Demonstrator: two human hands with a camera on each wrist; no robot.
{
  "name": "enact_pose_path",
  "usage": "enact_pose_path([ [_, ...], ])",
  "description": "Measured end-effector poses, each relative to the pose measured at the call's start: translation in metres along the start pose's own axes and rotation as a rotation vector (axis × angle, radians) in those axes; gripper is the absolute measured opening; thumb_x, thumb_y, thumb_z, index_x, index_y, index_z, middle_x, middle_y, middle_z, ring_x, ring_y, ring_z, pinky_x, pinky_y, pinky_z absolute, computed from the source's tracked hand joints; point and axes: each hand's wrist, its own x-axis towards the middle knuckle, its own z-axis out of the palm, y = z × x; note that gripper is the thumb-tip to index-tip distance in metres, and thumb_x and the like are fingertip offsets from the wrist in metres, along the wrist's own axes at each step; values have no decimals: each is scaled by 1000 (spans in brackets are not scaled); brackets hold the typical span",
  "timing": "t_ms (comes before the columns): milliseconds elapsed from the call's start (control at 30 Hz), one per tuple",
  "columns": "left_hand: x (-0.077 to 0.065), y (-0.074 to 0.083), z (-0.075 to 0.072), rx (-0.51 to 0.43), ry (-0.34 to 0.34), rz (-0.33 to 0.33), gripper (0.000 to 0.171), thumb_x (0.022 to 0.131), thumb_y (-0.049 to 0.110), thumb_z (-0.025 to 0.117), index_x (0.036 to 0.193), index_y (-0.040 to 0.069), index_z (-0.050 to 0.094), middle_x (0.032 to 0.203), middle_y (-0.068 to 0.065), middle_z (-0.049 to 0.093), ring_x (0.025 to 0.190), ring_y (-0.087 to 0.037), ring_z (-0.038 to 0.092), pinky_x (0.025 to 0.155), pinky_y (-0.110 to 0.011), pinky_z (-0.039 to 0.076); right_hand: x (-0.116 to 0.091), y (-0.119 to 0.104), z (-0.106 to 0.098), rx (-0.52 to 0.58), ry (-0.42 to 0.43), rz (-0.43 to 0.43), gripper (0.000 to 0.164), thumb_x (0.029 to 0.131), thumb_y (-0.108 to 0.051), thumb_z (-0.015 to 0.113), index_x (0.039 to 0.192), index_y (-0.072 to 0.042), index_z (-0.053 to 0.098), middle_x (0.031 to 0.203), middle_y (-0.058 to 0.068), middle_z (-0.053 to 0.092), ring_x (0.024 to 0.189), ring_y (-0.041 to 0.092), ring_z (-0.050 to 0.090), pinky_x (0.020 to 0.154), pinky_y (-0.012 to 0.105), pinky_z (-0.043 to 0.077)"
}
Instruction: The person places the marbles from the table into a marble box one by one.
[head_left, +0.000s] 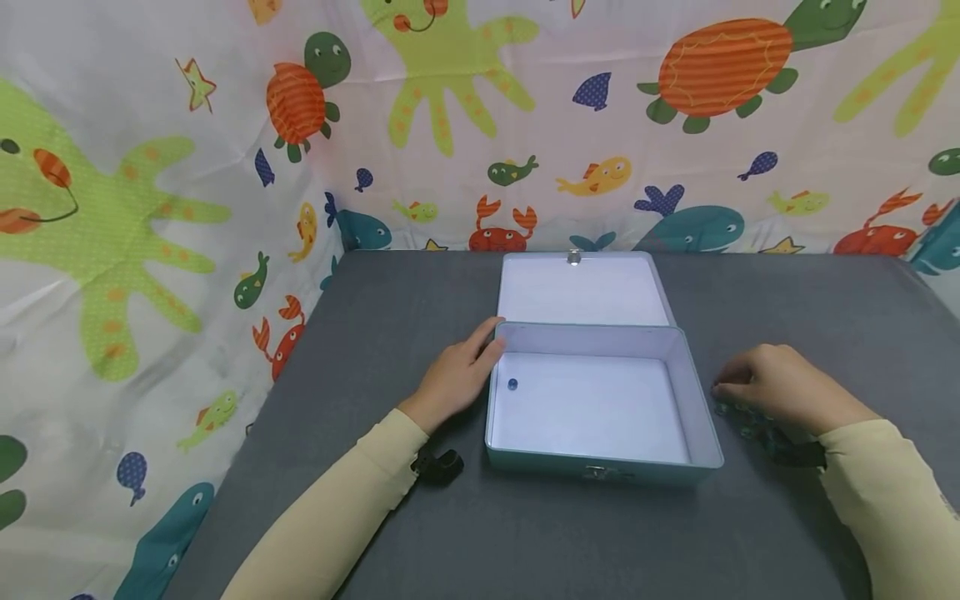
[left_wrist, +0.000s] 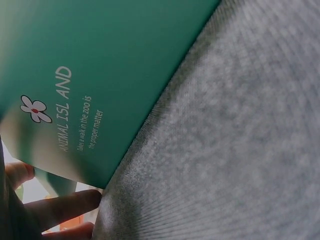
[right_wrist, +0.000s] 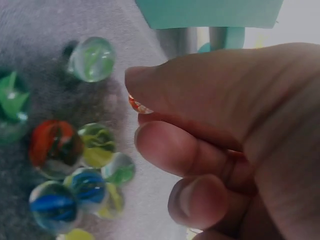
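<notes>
An opened tin box (head_left: 600, 467), green outside and white inside, sits on the grey table with its lid (head_left: 581, 287) laid back behind it. One small dark marble (head_left: 513, 384) lies inside, near the left wall. My left hand (head_left: 453, 371) holds the box at its back left corner, thumb at the rim; the left wrist view shows fingertips (left_wrist: 90, 200) past the corner of the printed green wall (left_wrist: 125, 60). Right of the box, my right hand (head_left: 780, 387) pinches an orange-and-white marble (right_wrist: 139, 106) between thumb and forefinger, mostly hidden by them.
Several glass marbles with coloured swirls lie on the table under the right hand, among them a red one (right_wrist: 55, 147), a blue one (right_wrist: 52, 206) and a green one (right_wrist: 93, 59). A sea-animal curtain (head_left: 450, 192) hangs along the back and left table edges.
</notes>
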Motion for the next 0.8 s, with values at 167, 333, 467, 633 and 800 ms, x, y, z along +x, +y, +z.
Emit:
enact_pose_path([
  [167, 0, 0, 0, -11, 15, -13, 62, 108, 66, 34, 163, 39, 37, 157, -5, 54, 139, -28, 56, 115, -57, 43, 2, -7, -10, -24, 30, 8, 14, 91, -13, 79, 96, 0, 82, 84, 4, 76, 72, 15, 64, 62, 36, 55],
  [333, 0, -1, 2, -16, 12, 0, 64, 107, 67, 33, 164, 38, 37, 158, -4, 53, 141, -27, 54, 116, -55, 42, 2, -16, -22, -35, 65, 36, 20, 94, -17, 77, 101, 2, 81, 86, 5, 75, 74, 16, 63, 62, 37, 54],
  [467, 0, -2, 3, -12, 11, 8, 64, 107, 68, 33, 163, 37, 38, 157, -3, 54, 140, -26, 56, 115, -54, 43, 6, -25, -30, -12, 108, 31, 24, 95, -19, 78, 105, 3, 80, 90, 9, 77, 75, 17, 64, 64, 37, 55],
  [633, -2, -1, 2, -8, 13, 0, 63, 108, 66, 34, 163, 36, 38, 157, -3, 54, 140, -26, 56, 115, -55, 43, 11, -39, -40, 8, 146, 25, 25, 95, -21, 78, 107, 0, 81, 91, 8, 77, 79, 21, 64, 65, 35, 55],
  [800, -3, 1, -1, -7, 2, -7, 64, 107, 66, 35, 164, 37, 36, 158, -2, 52, 141, -25, 54, 116, -55, 43, 18, -55, -47, 14, 171, 12, 25, 95, -23, 78, 109, -2, 81, 92, 7, 77, 79, 23, 62, 64, 34, 54],
])
